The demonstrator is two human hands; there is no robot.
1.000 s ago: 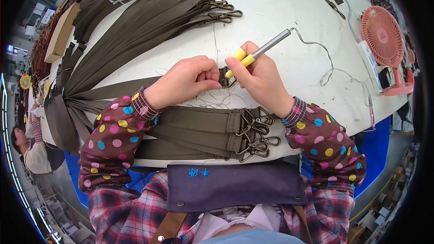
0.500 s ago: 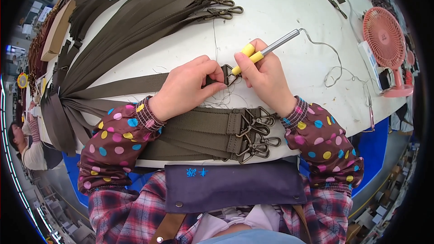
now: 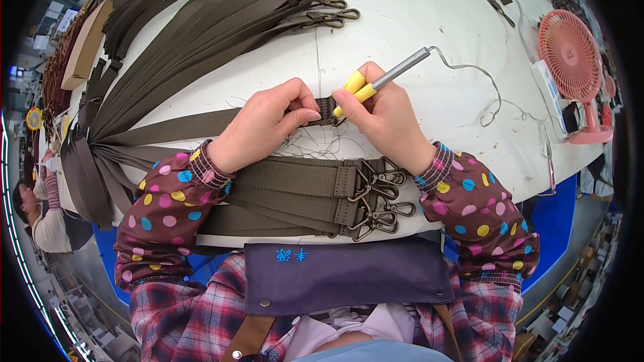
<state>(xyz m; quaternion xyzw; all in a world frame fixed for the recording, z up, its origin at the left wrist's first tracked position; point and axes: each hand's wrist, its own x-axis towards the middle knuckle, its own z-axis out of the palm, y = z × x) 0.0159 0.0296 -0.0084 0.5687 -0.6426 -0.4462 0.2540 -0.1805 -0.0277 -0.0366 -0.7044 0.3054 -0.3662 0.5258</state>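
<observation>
Near table's front edge, left hand (image 3: 265,124) pinching strap (image 3: 181,125), right hand (image 3: 382,117) grasping tool (image 3: 376,84).

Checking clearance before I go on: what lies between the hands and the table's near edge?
In the head view, a stack of olive straps with metal snap hooks lies across that stretch, with loose thread ends just below the hands.
</observation>
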